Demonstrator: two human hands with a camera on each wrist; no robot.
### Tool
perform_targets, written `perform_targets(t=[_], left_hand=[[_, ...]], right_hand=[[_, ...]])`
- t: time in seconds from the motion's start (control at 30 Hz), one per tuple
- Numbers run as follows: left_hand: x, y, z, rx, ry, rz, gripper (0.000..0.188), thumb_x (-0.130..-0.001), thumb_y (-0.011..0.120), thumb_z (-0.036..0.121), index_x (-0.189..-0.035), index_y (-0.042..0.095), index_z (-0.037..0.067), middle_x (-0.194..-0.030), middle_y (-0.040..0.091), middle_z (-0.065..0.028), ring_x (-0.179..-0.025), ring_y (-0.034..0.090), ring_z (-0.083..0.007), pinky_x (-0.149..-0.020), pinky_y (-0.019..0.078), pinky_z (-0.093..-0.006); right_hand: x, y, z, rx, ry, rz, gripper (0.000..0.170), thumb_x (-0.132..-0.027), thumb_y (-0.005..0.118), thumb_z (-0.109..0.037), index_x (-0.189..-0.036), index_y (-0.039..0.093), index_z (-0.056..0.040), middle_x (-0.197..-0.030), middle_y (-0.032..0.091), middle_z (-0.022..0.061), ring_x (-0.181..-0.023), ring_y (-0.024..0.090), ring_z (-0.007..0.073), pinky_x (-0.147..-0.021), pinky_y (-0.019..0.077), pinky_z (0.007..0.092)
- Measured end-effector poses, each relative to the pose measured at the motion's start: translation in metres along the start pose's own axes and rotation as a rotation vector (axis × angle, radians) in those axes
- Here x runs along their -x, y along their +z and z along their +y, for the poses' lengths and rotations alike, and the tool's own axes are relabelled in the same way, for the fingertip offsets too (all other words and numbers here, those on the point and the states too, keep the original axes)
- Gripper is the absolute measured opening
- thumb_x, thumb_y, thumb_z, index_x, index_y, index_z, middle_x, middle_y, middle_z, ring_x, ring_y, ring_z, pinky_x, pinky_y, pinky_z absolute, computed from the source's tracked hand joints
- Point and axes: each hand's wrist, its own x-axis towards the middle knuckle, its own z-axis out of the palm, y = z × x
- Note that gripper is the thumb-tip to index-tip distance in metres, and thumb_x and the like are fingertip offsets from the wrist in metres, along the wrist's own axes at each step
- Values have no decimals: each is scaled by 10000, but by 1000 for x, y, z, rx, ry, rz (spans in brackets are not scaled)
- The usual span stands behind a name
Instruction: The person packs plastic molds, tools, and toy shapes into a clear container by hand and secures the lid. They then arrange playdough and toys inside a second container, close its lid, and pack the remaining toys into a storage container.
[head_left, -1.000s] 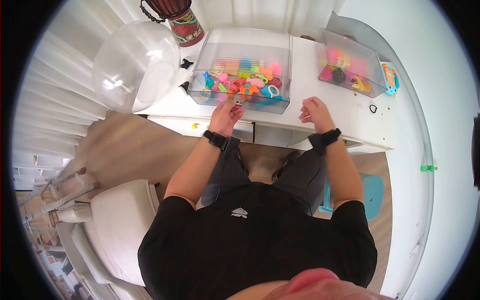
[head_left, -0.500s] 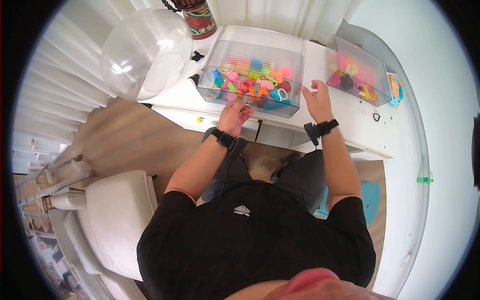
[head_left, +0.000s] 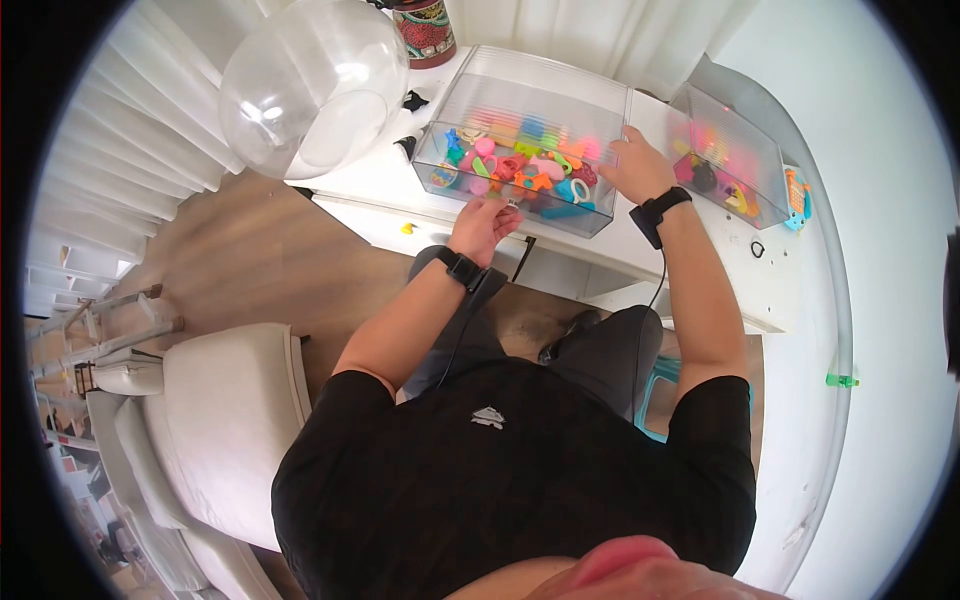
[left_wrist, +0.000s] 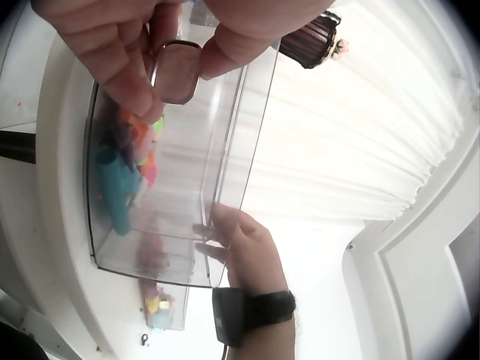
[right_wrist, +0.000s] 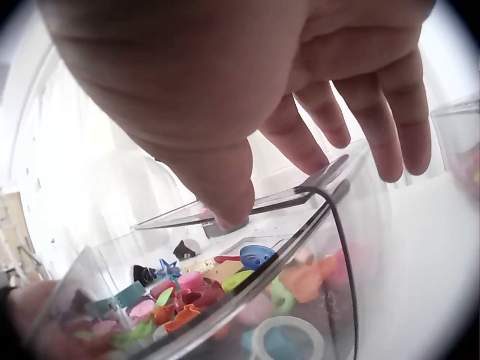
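Observation:
A clear box (head_left: 560, 212) of colourful toys stands on the white table, its ribbed lid (head_left: 520, 88) over it. At its front edge the left hand (head_left: 483, 228) pinches a small rounded rectangular piece with a silver rim (left_wrist: 178, 72) between thumb and fingers; whether it is attached to the box cannot be told. My right hand (head_left: 640, 168) is at the box's right side, fingers extended and spread. In the right wrist view, its thumb (right_wrist: 225, 202) lies at the clear lid's edge, the other fingers beyond the corner; firm contact there is unclear.
A second clear toy box (head_left: 765, 165) stands to the right, beside a toy phone (head_left: 797, 198) and a black ring (head_left: 757, 249). At the left are a large transparent globe (head_left: 300, 90), a patterned drum (head_left: 425, 35) and small black pieces (head_left: 414, 101).
The right hand has moved forward from in front of the table's edge to the box's right side. My left hand still holds the small piece at the box front. The head view has shifted slightly.

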Motion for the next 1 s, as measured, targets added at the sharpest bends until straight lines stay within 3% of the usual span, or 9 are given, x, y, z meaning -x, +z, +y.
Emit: perform_targets(t=[0.13, 0.33, 0.47, 0.73, 1.0], left_hand=[[-2, 0, 1, -4, -8, -23, 160, -1028, 633, 150, -1120, 583, 30, -956, 701, -104, -901, 731, -218, -807, 619, -324], [-3, 1, 0, 2, 21, -25, 161, -1028, 630, 160, -1119, 596, 31, -954, 702, -94, -891, 727, -210, -808, 619, -324], [-13, -1, 0, -15, 28, -43, 167, -1025, 625, 157, -1122, 602, 23, -955, 694, -91, -892, 720, -209, -817, 620, -326], [-26, -4, -7, -21, 70, -93, 183, -1013, 646, 158, -1134, 638, 21, -918, 685, -68, -839, 711, -190, -767, 619, -311], [-39, -9, -15, -26, 99, -108, 207, -1005, 689, 201, -1133, 646, 44, -897, 686, -45, -830, 706, -179, -743, 611, -304]], right_hand=[[-10, 5, 0, 110, -76, -52, 470, -929, 726, -433, -1056, 736, 20, -1260, 654, 250, -1086, 692, 402, -954, 571, 474], [-14, 9, 4, 191, -155, -62, 470, -950, 707, -430, -1001, 738, 36, -1104, 685, 216, -1001, 703, 389, -915, 579, 463], [-17, 15, 8, 198, -195, -6, 468, -958, 701, -428, -997, 738, 37, -1114, 681, 215, -999, 703, 385, -921, 576, 459], [-11, -4, -18, 172, 16, -138, 511, -938, 728, -455, -1056, 749, 41, -1120, 732, 253, -1085, 698, 400, -972, 554, 466], [-8, 14, -14, 172, 56, -88, 508, -932, 732, -452, -1093, 746, 30, -1141, 733, 257, -1115, 694, 398, -994, 545, 469]])
